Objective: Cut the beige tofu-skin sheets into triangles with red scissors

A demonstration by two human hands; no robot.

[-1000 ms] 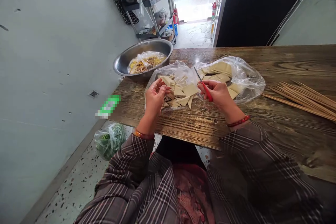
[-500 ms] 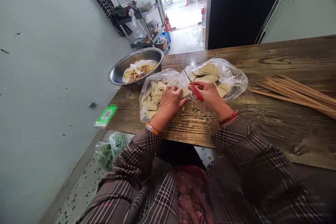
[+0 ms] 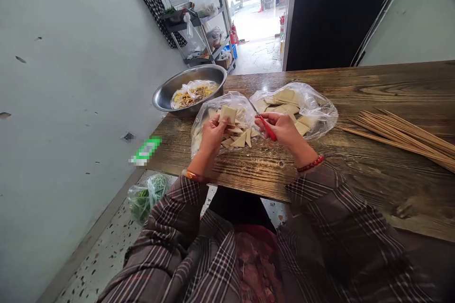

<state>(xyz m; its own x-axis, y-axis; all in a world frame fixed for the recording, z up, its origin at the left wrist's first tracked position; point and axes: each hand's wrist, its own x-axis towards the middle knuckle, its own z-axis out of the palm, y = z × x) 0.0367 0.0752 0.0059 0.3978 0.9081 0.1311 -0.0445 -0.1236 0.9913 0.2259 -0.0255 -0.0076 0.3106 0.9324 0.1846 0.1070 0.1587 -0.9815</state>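
My left hand (image 3: 212, 131) is closed on a pale, square piece of tofu sheet (image 3: 228, 114), holding it up over a clear plastic bag (image 3: 197, 136). Cut tofu pieces (image 3: 239, 140), some of them triangular, lie on and around that bag. In my right hand (image 3: 280, 128) is a red-handled tool with a thin metal blade (image 3: 267, 128); its tip points up and to the left, apart from the held square. Just behind my right hand, a second clear bag (image 3: 324, 112) lies open with larger tofu sheets (image 3: 286, 96) in it.
A steel basin (image 3: 161, 97) with bagged yellow and brown food stands at the table's far left corner. Several thin wooden skewers (image 3: 405, 137) lie to the right. A bag of greens (image 3: 149, 198) sits on the floor. A shelf cart (image 3: 199, 23) stands by the doorway.
My left hand has lifted off the cut pieces and moved left, now holding up a tofu square. My right hand with the red-handled tool has hardly moved. The view has shifted slightly.
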